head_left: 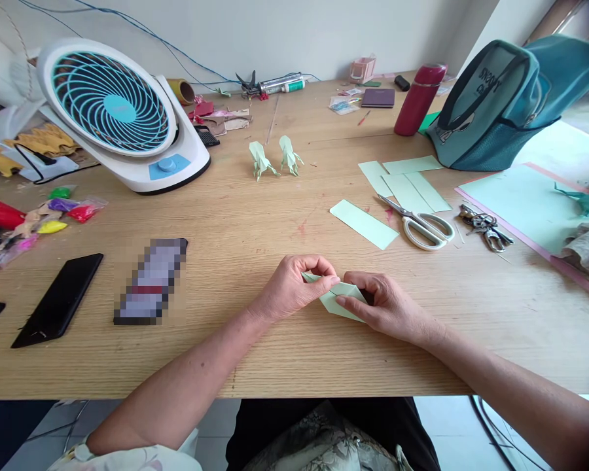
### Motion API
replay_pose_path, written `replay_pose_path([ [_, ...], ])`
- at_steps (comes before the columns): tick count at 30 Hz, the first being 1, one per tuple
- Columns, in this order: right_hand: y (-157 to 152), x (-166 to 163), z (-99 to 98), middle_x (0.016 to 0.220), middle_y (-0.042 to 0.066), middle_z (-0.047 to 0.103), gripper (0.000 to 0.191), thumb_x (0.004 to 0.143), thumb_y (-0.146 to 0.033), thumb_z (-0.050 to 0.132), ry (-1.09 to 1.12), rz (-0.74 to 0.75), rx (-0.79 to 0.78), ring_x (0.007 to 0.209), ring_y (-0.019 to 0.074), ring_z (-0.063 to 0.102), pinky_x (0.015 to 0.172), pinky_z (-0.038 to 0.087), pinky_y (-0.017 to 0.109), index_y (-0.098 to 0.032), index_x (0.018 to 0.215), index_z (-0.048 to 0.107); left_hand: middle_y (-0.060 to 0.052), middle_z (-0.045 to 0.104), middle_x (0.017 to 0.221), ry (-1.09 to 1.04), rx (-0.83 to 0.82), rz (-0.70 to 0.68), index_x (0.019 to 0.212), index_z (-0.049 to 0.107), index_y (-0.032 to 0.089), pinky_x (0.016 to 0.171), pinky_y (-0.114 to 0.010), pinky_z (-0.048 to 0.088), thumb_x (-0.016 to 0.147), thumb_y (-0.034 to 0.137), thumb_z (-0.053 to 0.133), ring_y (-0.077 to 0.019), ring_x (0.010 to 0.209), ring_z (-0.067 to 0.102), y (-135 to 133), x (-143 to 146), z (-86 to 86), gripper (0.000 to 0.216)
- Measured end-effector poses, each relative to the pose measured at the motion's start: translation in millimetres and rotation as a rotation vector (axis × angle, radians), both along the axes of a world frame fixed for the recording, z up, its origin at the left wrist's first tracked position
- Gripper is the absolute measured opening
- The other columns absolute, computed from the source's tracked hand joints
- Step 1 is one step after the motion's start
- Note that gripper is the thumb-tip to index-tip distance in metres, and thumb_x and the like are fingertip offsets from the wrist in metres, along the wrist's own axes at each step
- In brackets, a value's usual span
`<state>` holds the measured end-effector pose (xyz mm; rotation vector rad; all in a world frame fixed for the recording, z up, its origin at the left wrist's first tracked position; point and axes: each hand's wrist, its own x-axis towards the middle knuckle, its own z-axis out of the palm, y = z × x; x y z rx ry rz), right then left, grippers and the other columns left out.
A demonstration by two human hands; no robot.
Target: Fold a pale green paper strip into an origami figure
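Between my two hands, just above the wooden table, is a pale green folded paper (342,306) with a pointed left end and a crease along it. My left hand (302,286) pinches its upper left part between thumb and fingers. On the right end, my right hand (385,306) grips it with the thumb on top and the fingers behind. Part of the paper is hidden by the fingers. A flat pale green strip (364,224) lies beyond my hands, beside scissors (422,226) with white handles. Two folded paper figures (289,157) stand farther back.
More green strips (412,186) lie behind the scissors, with keys (485,226) to their right. A white fan (122,124) stands back left, above two phones (59,297). A red bottle (419,101) and a teal backpack (491,111) are back right. Large green sheets (525,196) lie at right.
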<state>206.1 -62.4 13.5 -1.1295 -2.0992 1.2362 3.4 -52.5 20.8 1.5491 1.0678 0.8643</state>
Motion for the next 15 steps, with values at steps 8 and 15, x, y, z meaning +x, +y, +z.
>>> replay_pose_path([
  [8,0.1,-1.1,-3.9,0.068,-0.004,0.046,0.025,0.091,-0.029,0.059,-0.022,0.045,0.107,0.062,0.0102,0.043,0.063,0.034,0.026,-0.019,0.071,0.047,0.000,0.064,0.070,0.058,-0.001,-0.035,0.071,0.068,0.014,0.060,-0.022,0.041,0.079,0.025,0.068,-0.0103,0.065,0.054,-1.9,0.4,1.9,0.013],
  [15,-1.1,-3.1,-4.8,0.065,-0.004,0.047,0.024,0.090,-0.027,0.058,-0.021,0.054,0.133,0.062,0.0109,0.044,0.066,0.036,0.026,-0.019,0.070,0.048,0.000,0.067,0.071,0.116,0.046,-0.034,0.072,0.070,0.016,0.060,-0.023,0.041,0.080,0.025,0.070,-0.0107,0.065,0.055,-3.1,1.8,4.5,0.012],
])
